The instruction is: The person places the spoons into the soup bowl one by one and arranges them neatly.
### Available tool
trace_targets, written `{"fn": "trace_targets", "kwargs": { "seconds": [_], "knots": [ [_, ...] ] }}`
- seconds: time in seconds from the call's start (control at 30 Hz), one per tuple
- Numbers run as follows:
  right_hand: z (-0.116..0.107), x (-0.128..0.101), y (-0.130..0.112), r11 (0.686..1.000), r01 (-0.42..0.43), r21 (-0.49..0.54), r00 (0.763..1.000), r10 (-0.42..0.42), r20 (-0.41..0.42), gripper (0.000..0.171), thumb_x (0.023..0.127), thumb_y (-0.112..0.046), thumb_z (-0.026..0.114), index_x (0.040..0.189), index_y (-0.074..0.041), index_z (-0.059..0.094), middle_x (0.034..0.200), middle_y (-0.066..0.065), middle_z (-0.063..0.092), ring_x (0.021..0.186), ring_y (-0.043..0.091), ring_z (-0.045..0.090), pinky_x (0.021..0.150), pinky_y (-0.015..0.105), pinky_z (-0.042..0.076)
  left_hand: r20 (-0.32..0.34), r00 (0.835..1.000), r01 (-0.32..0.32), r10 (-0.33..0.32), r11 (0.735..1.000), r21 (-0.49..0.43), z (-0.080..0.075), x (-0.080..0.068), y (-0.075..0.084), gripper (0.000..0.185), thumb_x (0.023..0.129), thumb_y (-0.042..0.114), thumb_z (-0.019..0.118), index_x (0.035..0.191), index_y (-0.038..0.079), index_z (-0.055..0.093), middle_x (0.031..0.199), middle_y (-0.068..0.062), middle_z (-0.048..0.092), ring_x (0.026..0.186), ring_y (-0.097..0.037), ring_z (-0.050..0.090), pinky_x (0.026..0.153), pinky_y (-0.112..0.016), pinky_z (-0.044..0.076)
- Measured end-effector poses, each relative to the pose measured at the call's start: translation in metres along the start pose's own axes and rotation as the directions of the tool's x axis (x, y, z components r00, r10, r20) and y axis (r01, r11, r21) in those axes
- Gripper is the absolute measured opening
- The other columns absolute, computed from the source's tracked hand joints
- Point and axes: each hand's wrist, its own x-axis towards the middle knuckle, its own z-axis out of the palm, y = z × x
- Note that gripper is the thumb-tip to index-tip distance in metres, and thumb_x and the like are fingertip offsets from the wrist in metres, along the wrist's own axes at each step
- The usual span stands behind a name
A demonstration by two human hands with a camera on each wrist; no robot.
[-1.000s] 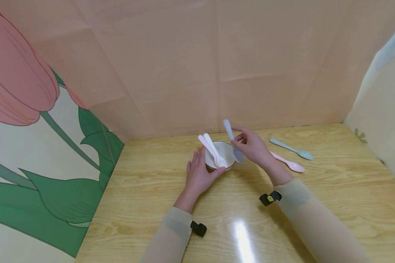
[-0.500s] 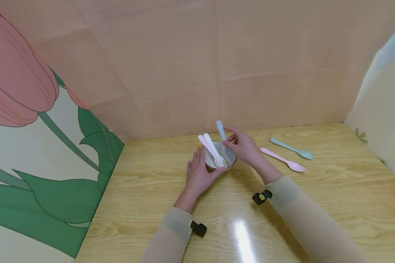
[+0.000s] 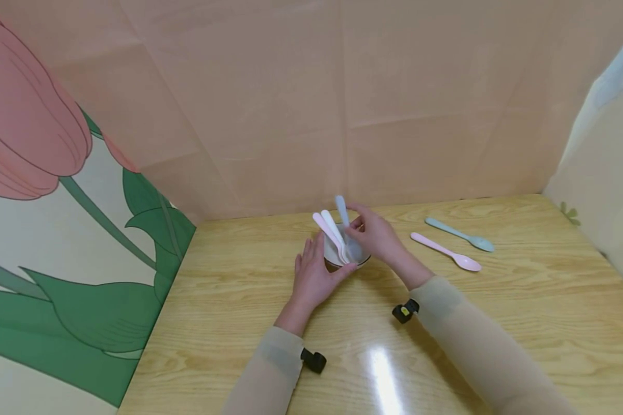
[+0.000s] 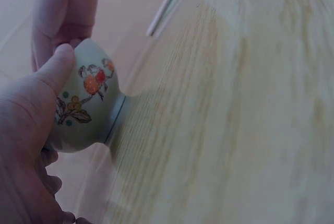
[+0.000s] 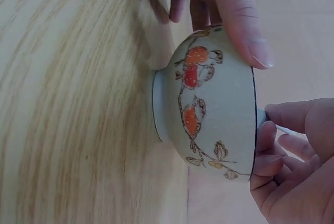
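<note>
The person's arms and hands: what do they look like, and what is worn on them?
Both hands, left hand and right hand, are bare, with no gloves or rings visible. Each arm wears a long, pale beige sleeve reaching the wrist. A small black device sits at the left wrist; the one at the right wrist carries a yellow mark.

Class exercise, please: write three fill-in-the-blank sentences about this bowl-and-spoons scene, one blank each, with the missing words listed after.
1. The left hand holds the painted ____.
2. The right hand pinches a pale ____ spoon over it.
3. On the table, beside the teal spoon, lies a ____ spoon.

Missing words: bowl; blue; pink
</note>
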Motion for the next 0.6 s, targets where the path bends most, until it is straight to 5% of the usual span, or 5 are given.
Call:
{"fn": "trace_targets", "kwargs": {
  "seconds": [0.6],
  "knots": [
    [0.0101, 0.0053, -0.0056, 0.986, -0.009, -0.164, 0.998, 0.019, 0.061, 0.071, 0.106, -0.012, 0.074, 0.169, -0.01, 0.042, 0.105, 0.013, 0.077, 0.082, 0.024, 0.072, 0.067, 0.038, 0.058, 0.01, 1.0, 0.0, 0.0, 1.0, 0.001, -0.0031, -0.0006, 0.0019, 0.116, 0.095, 0.075, 0.073, 0.179, 0.018, 0.014, 0.182, -0.011, 0.025, 0.168, -0.042, 0.016, 0.127, -0.074, 0.016]
  ]
}}
